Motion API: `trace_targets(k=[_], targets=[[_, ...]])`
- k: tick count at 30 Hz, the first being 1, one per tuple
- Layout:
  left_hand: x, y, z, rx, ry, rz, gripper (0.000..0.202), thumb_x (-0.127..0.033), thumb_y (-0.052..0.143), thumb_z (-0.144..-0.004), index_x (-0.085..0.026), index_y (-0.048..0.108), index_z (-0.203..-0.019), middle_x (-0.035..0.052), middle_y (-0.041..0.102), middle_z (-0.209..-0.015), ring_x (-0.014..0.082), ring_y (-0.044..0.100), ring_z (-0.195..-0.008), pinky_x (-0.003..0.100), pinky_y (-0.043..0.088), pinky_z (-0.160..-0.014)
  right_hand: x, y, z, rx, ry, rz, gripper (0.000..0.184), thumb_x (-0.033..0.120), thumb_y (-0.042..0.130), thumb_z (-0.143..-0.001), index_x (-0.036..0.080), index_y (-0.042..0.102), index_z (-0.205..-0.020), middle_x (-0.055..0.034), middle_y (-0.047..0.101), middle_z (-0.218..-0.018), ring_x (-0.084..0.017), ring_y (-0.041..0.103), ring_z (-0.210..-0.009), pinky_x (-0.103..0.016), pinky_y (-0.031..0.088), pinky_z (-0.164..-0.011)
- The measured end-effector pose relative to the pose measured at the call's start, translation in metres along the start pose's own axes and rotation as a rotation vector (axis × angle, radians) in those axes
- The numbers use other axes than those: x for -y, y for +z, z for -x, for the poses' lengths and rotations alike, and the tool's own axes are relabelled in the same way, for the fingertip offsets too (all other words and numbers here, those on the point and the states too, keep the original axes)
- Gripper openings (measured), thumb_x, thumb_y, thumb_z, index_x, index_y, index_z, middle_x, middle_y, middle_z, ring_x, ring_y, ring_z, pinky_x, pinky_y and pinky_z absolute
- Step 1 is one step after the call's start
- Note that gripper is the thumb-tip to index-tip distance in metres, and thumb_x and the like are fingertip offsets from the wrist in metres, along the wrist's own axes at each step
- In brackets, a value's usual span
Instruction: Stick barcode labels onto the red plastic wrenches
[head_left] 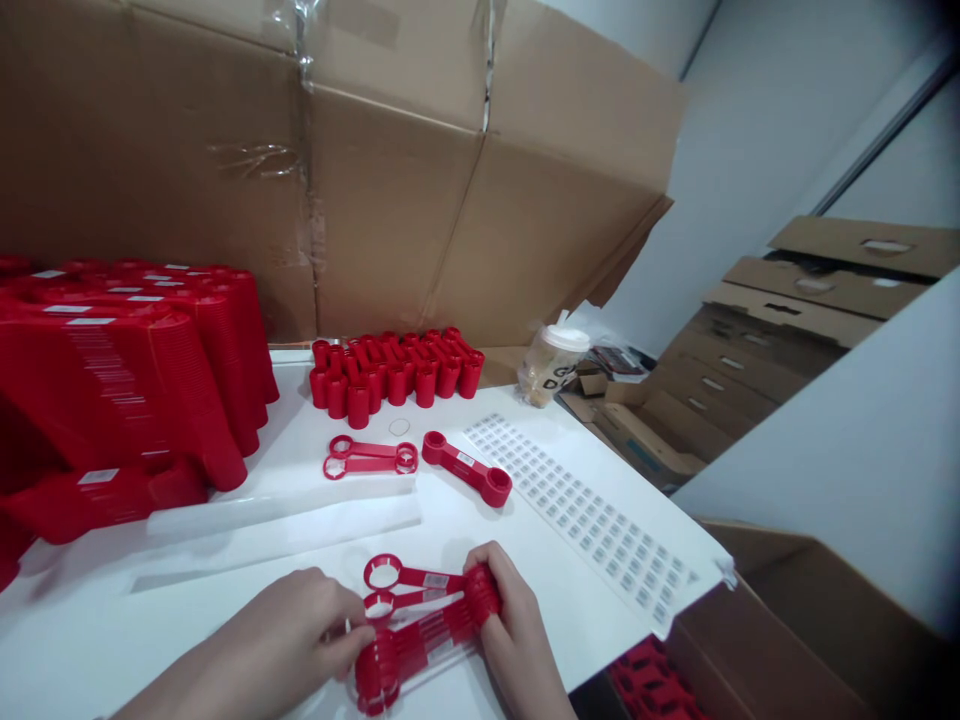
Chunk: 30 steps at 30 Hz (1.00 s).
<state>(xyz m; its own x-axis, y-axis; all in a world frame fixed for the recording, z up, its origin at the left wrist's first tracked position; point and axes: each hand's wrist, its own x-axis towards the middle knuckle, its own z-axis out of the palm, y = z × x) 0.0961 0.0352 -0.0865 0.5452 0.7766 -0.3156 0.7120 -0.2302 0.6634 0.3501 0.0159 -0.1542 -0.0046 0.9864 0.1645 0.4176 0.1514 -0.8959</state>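
Note:
My left hand (296,625) and my right hand (514,625) both grip a stack of red plastic wrench-shaped parts (424,635) near the table's front edge. The left fingers pinch its near end, the right fingers curl over its far end. Two of the parts fan out at the top of the stack, each with a small label. A pair of red parts (371,458) and one single labelled part (466,467) lie further back on the white table (225,570). A sheet of small printed stickers (585,515) lies to the right.
Tall stacks of red parts (127,370) fill the left side and a block of stacked ones (397,370) stands at the back. Cardboard (390,170) walls the rear. A lidded drink cup (553,362), flat boxes (765,350) and an open box with red parts (652,680) sit right.

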Motion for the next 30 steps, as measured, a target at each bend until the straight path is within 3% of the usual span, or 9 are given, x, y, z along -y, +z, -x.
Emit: trace_targets(k=[3, 6, 10, 15, 23, 26, 30], targets=[[0.004, -0.002, 0.003, -0.042, -0.042, -0.046, 0.033, -0.035, 0.048, -0.091, -0.020, 0.050, -0.062, -0.0024, 0.052, -0.058, 0.0132, 0.040, -0.055, 0.029, 0.025, -0.056, -0.002, 0.000, 0.000, 0.004, -0.008, -0.001, 0.025, 0.003, 0.035, -0.076, 0.023, 0.047, -0.085, 0.0018, 0.054, -0.080, -0.017, 0.051, -0.073, -0.029, 0.036, -0.067], [0.008, -0.001, 0.003, -0.130, -0.061, -0.048, 0.018, -0.035, 0.053, -0.088, -0.021, 0.054, -0.077, 0.0008, 0.063, -0.076, 0.0173, 0.053, -0.068, 0.028, 0.031, -0.061, -0.001, 0.000, 0.000, 0.006, 0.003, -0.010, 0.026, 0.003, 0.034, -0.075, 0.023, 0.046, -0.085, 0.0018, 0.052, -0.080, -0.017, 0.050, -0.073, -0.029, 0.036, -0.067], [0.008, 0.006, -0.003, -0.117, 0.047, 0.009, 0.007, -0.026, 0.055, -0.086, -0.022, 0.055, -0.093, 0.0017, 0.065, -0.100, 0.0180, 0.061, -0.089, 0.026, 0.041, -0.076, 0.000, 0.000, 0.001, 0.003, 0.013, -0.027, 0.025, 0.003, 0.035, -0.076, 0.023, 0.046, -0.085, 0.0012, 0.051, -0.080, -0.018, 0.050, -0.074, -0.030, 0.036, -0.067], [0.004, 0.011, -0.007, -0.130, 0.090, 0.010, 0.004, -0.020, 0.052, -0.085, -0.021, 0.051, -0.089, 0.0041, 0.060, -0.098, 0.0205, 0.058, -0.090, 0.030, 0.042, -0.080, 0.002, 0.000, 0.001, -0.002, 0.010, -0.009, 0.025, 0.003, 0.034, -0.076, 0.023, 0.045, -0.084, 0.0016, 0.050, -0.079, -0.018, 0.049, -0.073, -0.030, 0.035, -0.068], [0.000, 0.010, -0.002, -0.131, 0.080, 0.042, 0.011, -0.013, 0.053, -0.083, -0.021, 0.046, -0.087, 0.0020, 0.056, -0.094, 0.0175, 0.056, -0.085, 0.028, 0.043, -0.079, 0.005, 0.000, 0.000, 0.007, 0.008, -0.008, 0.024, 0.003, 0.034, -0.077, 0.023, 0.045, -0.084, 0.0017, 0.051, -0.078, -0.017, 0.049, -0.072, -0.029, 0.036, -0.066], [-0.006, 0.006, 0.000, -0.094, 0.095, 0.042, 0.008, -0.022, 0.055, -0.089, -0.020, 0.050, -0.084, 0.0019, 0.058, -0.093, 0.0176, 0.057, -0.085, 0.028, 0.042, -0.078, 0.004, -0.001, 0.000, 0.003, -0.005, 0.002, 0.027, 0.001, 0.034, -0.074, 0.023, 0.046, -0.084, 0.0015, 0.051, -0.079, -0.017, 0.049, -0.073, -0.029, 0.036, -0.067], [-0.014, 0.000, 0.003, -0.013, 0.110, 0.035, 0.037, -0.040, 0.039, -0.102, -0.021, 0.058, -0.077, 0.0024, 0.063, -0.094, 0.0172, 0.062, -0.086, 0.028, 0.043, -0.081, 0.003, -0.001, 0.000, -0.008, -0.011, 0.014, 0.027, 0.001, 0.034, -0.075, 0.023, 0.046, -0.084, 0.0014, 0.052, -0.080, -0.017, 0.050, -0.074, -0.029, 0.036, -0.068]])
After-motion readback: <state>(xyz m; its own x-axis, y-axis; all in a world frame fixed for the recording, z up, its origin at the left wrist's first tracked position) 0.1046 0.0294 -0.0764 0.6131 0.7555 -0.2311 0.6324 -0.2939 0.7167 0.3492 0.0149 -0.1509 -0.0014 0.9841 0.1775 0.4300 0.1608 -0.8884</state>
